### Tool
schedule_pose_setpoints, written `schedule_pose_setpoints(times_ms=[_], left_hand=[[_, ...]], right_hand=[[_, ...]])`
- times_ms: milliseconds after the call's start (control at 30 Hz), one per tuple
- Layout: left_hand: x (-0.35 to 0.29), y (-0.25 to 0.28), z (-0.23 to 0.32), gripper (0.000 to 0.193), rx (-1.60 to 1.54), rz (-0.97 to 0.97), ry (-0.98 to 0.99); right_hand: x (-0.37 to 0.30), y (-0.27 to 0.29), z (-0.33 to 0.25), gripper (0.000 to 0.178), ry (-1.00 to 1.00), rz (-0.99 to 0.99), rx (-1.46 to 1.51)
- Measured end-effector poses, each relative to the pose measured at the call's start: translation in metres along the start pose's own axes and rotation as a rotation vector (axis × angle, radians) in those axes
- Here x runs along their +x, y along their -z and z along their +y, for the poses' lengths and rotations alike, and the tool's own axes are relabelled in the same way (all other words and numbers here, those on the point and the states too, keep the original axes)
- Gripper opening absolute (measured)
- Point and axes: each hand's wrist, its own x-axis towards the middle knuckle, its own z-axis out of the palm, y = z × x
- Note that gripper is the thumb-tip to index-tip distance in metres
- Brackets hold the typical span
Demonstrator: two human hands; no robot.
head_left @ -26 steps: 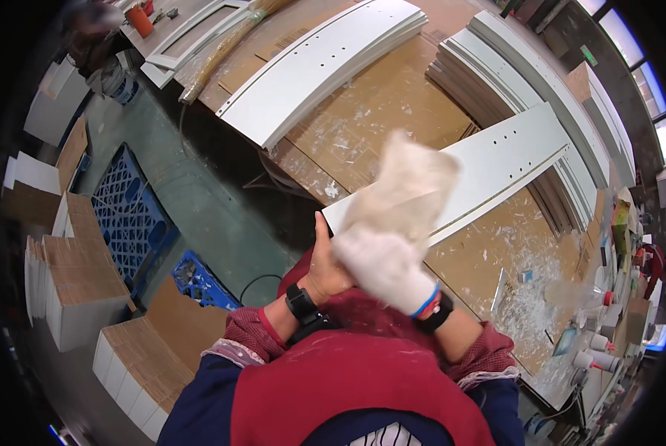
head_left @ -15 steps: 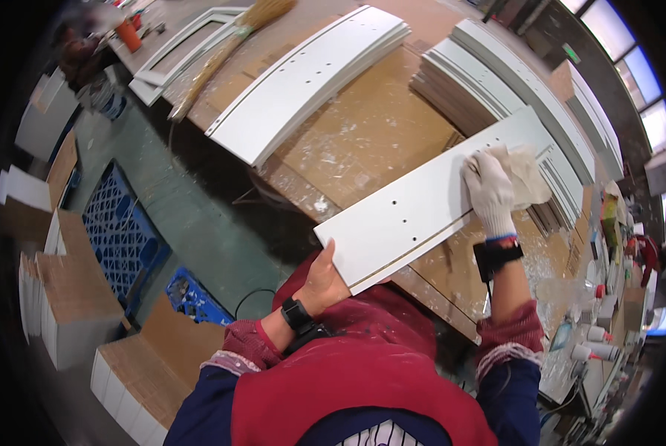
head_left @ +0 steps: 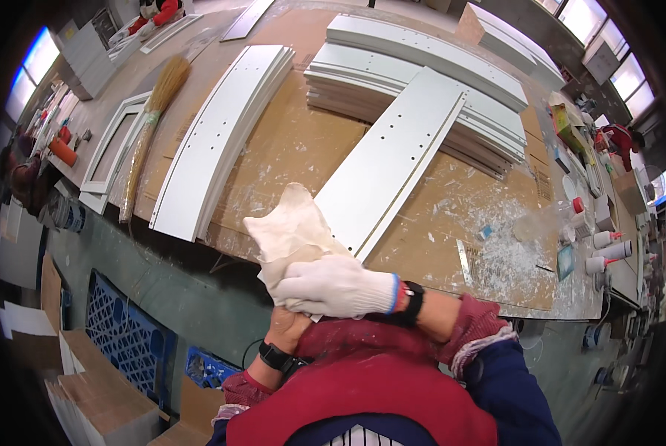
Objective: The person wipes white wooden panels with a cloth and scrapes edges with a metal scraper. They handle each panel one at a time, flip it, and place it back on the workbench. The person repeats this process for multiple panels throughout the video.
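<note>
A long white board (head_left: pixel 392 163) with small drilled holes and a groove along one edge slants across the worktable. Its far end rests on a stack of white boards (head_left: pixel 366 63). My right hand (head_left: pixel 333 286), in a white knit glove, presses a crumpled cream cloth (head_left: pixel 292 223) over the board's near end, fingers closed on it. Just below, my bare left hand (head_left: pixel 288 327) is at the same end, its fingers covered by the glove and cloth. I cannot see whether it grips the board. To the left lies another stack of curved white boards (head_left: pixel 218 130).
A straw broom (head_left: pixel 154 104) lies beside a white frame (head_left: pixel 114 141) on the table's left. At right are a metal scraper blade (head_left: pixel 463 262), white residue and several bottles (head_left: pixel 606 250). Blue plastic pallets (head_left: pixel 128 334) and cartons (head_left: pixel 106 394) stand at lower left. Other people work farther off.
My right hand and cloth have come from the board's far part down to its near end, beside my left hand. The board now points more straight away from me, and the view has turned.
</note>
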Motion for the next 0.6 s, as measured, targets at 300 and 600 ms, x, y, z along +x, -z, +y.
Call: schedule_pose_setpoints(times_ms=[300,600], left_hand=[[-0.039,-0.035,0.05,0.068,0.252,-0.099,-0.22],[-0.06,-0.046,0.135,0.064,0.231,-0.088,-0.712]], right_hand=[[-0.129,0.086,0.001,0.018,-0.664,0.961,0.475],[-0.16,0.048,0.056,0.023,-0.793,0.772,-0.049]])
